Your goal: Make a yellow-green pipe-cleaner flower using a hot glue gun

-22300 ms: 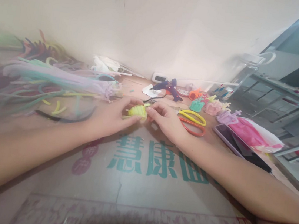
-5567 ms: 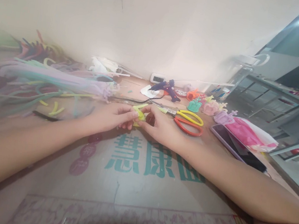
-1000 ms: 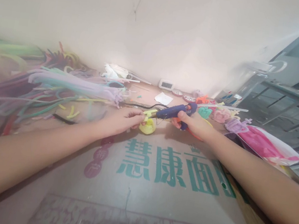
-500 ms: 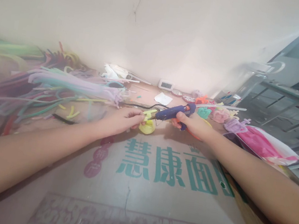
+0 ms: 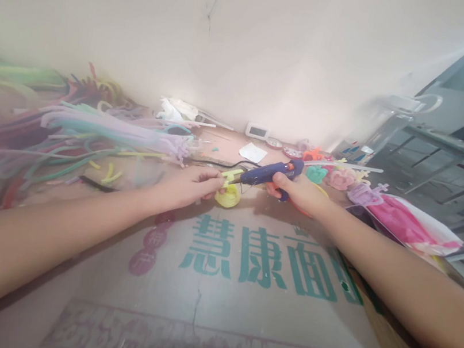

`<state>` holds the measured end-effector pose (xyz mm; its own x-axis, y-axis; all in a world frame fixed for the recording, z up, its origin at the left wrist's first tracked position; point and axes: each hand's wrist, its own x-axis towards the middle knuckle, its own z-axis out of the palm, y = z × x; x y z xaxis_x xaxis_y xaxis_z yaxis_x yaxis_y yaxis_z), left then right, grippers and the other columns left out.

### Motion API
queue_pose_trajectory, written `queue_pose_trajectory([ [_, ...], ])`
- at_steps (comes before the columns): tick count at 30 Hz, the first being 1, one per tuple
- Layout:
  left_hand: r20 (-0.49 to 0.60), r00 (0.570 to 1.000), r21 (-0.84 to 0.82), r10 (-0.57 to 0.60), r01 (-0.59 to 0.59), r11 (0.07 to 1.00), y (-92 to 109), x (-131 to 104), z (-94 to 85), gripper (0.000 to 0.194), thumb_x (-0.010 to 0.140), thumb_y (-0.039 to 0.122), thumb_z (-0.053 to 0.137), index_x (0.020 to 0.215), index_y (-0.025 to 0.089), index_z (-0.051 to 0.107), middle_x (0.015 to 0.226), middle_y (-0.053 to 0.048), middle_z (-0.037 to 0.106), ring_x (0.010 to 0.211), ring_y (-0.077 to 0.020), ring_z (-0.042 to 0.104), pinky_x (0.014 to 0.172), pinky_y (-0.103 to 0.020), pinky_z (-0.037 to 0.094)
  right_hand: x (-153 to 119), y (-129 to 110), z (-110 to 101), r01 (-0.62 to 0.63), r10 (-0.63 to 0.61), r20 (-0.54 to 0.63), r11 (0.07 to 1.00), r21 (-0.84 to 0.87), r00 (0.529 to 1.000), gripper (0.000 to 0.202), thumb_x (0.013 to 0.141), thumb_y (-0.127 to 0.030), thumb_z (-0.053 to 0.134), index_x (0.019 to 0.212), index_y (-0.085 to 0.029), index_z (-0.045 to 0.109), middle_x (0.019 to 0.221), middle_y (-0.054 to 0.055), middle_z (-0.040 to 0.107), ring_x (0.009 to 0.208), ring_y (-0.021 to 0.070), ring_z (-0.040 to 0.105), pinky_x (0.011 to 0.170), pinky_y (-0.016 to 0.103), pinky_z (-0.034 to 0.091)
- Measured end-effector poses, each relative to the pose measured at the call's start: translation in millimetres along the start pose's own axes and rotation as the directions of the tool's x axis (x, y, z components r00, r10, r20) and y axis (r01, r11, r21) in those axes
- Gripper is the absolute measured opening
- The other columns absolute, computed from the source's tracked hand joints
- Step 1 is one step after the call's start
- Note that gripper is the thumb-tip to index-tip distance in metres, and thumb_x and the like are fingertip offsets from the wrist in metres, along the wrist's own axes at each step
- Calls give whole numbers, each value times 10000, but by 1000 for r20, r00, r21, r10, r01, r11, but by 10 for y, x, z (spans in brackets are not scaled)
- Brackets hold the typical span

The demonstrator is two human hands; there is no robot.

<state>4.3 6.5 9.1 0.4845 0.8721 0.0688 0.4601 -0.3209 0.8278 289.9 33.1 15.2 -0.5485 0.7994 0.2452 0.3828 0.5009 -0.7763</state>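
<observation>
My right hand (image 5: pixel 288 187) is closed around the handle of a blue hot glue gun (image 5: pixel 264 173), which points left. A long pale glue stick (image 5: pixel 344 166) sticks out of its back end. Between thumb and fingers, my left hand (image 5: pixel 208 183) pinches a yellow pipe cleaner piece (image 5: pixel 229 191) with a round coiled part and short straight ends on top. The gun's nozzle is right at the yellow piece; whether it touches is too small to tell. My left fingers partly hide the piece.
Bundles of coloured pipe cleaners (image 5: pixel 120 131) lie on the left. Along the wall stand a small white digital display (image 5: pixel 258 131) and a white paper (image 5: pixel 253 153). Finished pipe cleaner shapes (image 5: pixel 342 179) and a pink-and-white packet (image 5: pixel 416 225) lie right. A printed sheet (image 5: pixel 212 305) covers the front.
Both hands hold nearly the same place, with the glue gun still at the yellow piece. The whole view has shifted very slightly.
</observation>
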Motion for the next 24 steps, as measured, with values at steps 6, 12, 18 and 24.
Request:
queue_pose_trajectory([
  [6,7,1000,-6,-18,18,1000,-20,-3,-1,354,979,427,467,719,188,494,678,33,504,607,-115,463,601,-267,339,18,-72,30,5,-4,-2,998,69,1000,670,870,-815,518,597,-204,474,541,-18,469,533,126,424,575,304,304],
  [12,13,1000,-4,-5,6,1000,-42,7,-2,367,982,446,466,723,189,501,682,32,508,610,-117,465,603,-272,344,28,-90,45,4,-3,-14,996,90,1000,670,852,-815,549,588,-204,475,527,-20,461,520,121,411,559,305,284],
  [18,21,1000,-38,5,-4,999,-71,16,4,350,982,450,474,751,192,522,687,36,508,616,-117,465,592,-266,348,19,-105,42,-16,18,-25,997,79,1000,685,838,-838,538,586,-204,475,530,-20,465,524,122,417,572,304,308],
  [24,8,1000,-15,2,-2,1000,-105,22,-1,356,982,462,479,751,196,533,684,38,523,604,-118,480,606,-275,355,21,-86,36,6,-5,-13,997,76,1000,672,871,-812,521,594,-202,477,536,-18,471,532,123,422,575,302,312],
])
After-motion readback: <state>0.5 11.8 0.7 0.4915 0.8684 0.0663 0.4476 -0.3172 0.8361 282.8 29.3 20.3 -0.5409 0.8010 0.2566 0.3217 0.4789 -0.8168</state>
